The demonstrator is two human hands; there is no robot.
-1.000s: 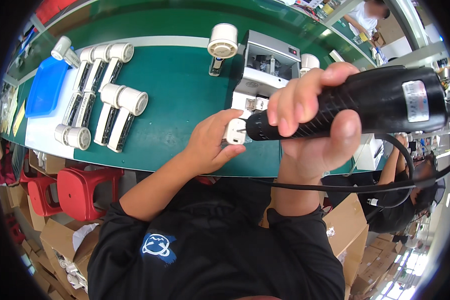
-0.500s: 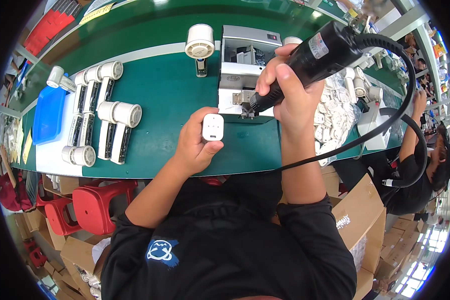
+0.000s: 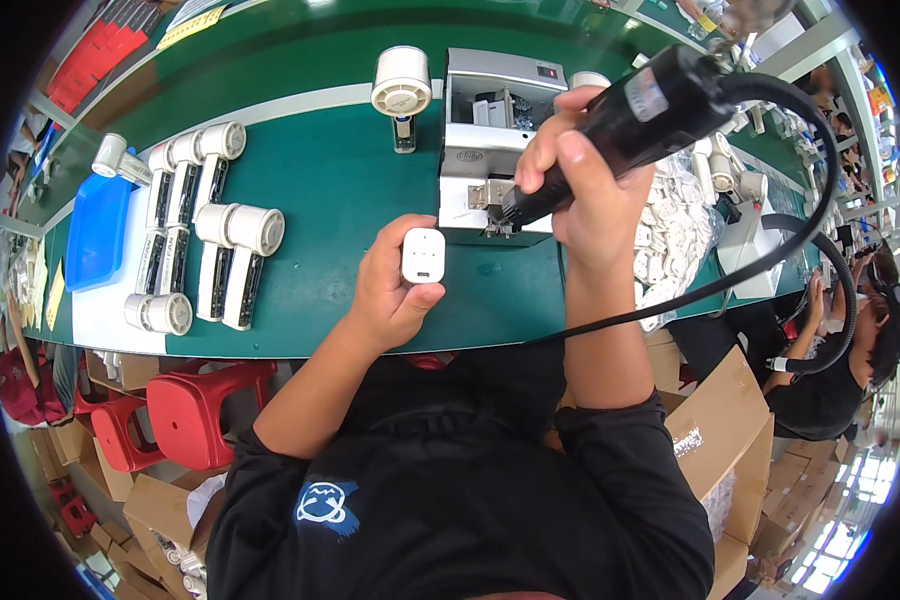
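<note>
Two hands are occupied above the green table (image 3: 320, 200): the left hand (image 3: 383, 282) grasps a smooth white plastic handle (image 3: 424, 265), its rounded-oblong end facing the camera, long axis apparently running away from view; the right hand (image 3: 595, 200) clasps a cylindrical black power screwdriver (image 3: 660, 105), nose slanting down-left near the grey metal box (image 3: 470, 140).

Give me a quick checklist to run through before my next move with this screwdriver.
1. White part gripped in left hand: ok.
2. Its holed end facing into view: ok.
3. Screwdriver gripped in right hand: ok.
4. Screwdriver's nose at the front of the grey machine: ok.
5. Screw on the screwdriver's tip: cannot tell, too small.
6. Black cable clear of left hand: ok.
</note>
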